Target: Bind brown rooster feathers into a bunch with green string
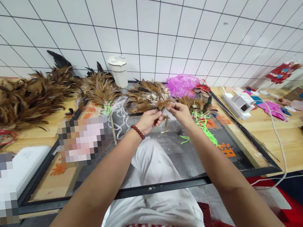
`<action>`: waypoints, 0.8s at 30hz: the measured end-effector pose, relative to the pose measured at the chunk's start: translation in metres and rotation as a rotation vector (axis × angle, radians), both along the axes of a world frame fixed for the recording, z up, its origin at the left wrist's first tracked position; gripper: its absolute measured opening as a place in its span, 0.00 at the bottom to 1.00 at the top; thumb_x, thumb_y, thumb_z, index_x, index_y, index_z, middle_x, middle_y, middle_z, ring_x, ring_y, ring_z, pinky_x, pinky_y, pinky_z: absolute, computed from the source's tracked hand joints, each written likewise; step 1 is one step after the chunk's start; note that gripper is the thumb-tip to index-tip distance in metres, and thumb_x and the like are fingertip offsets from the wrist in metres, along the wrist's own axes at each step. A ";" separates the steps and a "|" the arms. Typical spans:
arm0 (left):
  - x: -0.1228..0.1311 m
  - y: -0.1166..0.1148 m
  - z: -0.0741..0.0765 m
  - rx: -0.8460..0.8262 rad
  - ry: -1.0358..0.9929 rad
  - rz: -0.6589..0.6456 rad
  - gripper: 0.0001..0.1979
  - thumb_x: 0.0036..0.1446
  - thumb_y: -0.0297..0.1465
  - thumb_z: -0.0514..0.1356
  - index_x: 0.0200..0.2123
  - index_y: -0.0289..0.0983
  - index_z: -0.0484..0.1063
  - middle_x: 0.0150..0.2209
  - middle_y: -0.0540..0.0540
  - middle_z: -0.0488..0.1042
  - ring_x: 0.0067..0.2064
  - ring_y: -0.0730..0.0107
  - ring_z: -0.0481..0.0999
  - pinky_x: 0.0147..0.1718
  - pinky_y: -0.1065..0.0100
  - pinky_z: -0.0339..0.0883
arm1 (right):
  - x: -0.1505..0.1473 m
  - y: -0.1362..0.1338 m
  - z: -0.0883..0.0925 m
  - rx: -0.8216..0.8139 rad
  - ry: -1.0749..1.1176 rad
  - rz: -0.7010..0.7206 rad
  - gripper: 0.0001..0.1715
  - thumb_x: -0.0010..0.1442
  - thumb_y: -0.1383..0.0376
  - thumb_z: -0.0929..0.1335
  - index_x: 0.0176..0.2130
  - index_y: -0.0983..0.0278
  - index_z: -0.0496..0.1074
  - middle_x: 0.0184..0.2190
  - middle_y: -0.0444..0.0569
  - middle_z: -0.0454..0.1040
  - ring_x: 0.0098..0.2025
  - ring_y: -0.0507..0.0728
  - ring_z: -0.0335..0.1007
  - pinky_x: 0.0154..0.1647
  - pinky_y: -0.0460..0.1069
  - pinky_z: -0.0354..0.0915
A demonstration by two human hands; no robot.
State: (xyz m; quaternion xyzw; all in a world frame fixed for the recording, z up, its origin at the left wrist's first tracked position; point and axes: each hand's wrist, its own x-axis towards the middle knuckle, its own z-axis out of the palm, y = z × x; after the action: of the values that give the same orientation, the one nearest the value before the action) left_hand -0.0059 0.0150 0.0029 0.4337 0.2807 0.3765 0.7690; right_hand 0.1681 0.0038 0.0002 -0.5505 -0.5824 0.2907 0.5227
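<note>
On the glass panel (160,188), framed in black, I can see orange characters at left and right; the near-right orange character (228,150) is the clearest, but I can't read it with confidence. Faint lettering on the left side is too small for me. A lidded white cup (118,71) stands at the far side by the tiled wall, its contents hidden. To its right, a crumpled purple plastic bag (182,84) lies by the feather heap (146,95); I can't tell what is inside.

The brown tuft (164,105) is between the two hands, just on the near side of that heap. I see the right hand (180,113) pinching it between thumb and finger. The left hand (150,121) is narrow, fingertips drawn together beside the tuft; I can't tell what they grip. Green cord (206,130) lies to the right.
</note>
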 end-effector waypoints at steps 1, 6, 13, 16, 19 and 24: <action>0.001 0.000 0.000 -0.006 -0.053 0.052 0.09 0.51 0.31 0.65 0.28 0.29 0.72 0.19 0.52 0.65 0.19 0.83 0.63 0.17 0.78 0.55 | 0.002 0.000 -0.002 -0.004 -0.113 -0.023 0.10 0.51 0.60 0.69 0.30 0.65 0.75 0.23 0.43 0.70 0.25 0.50 0.62 0.30 0.46 0.61; 0.003 0.003 0.002 -0.018 -0.166 0.283 0.06 0.55 0.28 0.61 0.29 0.30 0.70 0.20 0.52 0.65 0.19 0.83 0.63 0.18 0.78 0.56 | 0.002 -0.007 -0.005 0.044 -0.767 0.085 0.12 0.53 0.69 0.67 0.38 0.61 0.78 0.35 0.50 0.73 0.37 0.55 0.68 0.41 0.49 0.63; 0.005 0.005 0.003 -0.005 -0.147 0.439 0.07 0.55 0.30 0.61 0.29 0.31 0.70 0.20 0.53 0.66 0.19 0.82 0.64 0.19 0.77 0.56 | -0.002 -0.006 -0.001 -0.021 -0.605 -0.006 0.07 0.54 0.66 0.68 0.32 0.63 0.78 0.28 0.47 0.75 0.32 0.54 0.69 0.36 0.47 0.63; 0.007 0.005 0.003 -0.016 -0.142 0.494 0.07 0.55 0.30 0.61 0.29 0.31 0.70 0.20 0.53 0.66 0.19 0.83 0.63 0.19 0.77 0.56 | 0.001 -0.001 -0.002 -0.132 -0.387 -0.015 0.08 0.53 0.67 0.68 0.33 0.64 0.78 0.26 0.45 0.76 0.27 0.52 0.69 0.32 0.46 0.63; 0.009 0.005 0.005 -0.040 -0.158 0.534 0.07 0.55 0.30 0.61 0.28 0.32 0.69 0.20 0.53 0.66 0.19 0.83 0.64 0.19 0.77 0.56 | 0.003 -0.002 -0.002 -0.150 -0.375 -0.033 0.08 0.52 0.67 0.68 0.32 0.63 0.78 0.26 0.45 0.77 0.27 0.52 0.70 0.31 0.46 0.63; 0.013 0.001 0.005 -0.037 -0.151 0.586 0.08 0.55 0.31 0.61 0.28 0.32 0.70 0.20 0.53 0.66 0.19 0.83 0.64 0.19 0.77 0.56 | 0.002 -0.008 0.003 0.057 -0.485 -0.196 0.06 0.52 0.62 0.68 0.28 0.62 0.76 0.25 0.46 0.74 0.28 0.53 0.67 0.34 0.49 0.61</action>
State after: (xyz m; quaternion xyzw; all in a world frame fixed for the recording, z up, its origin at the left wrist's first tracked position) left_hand 0.0073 0.0163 0.0083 0.2909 0.3426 0.6082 0.6542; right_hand 0.1697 -0.0041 0.0031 -0.6429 -0.6425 0.0819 0.4089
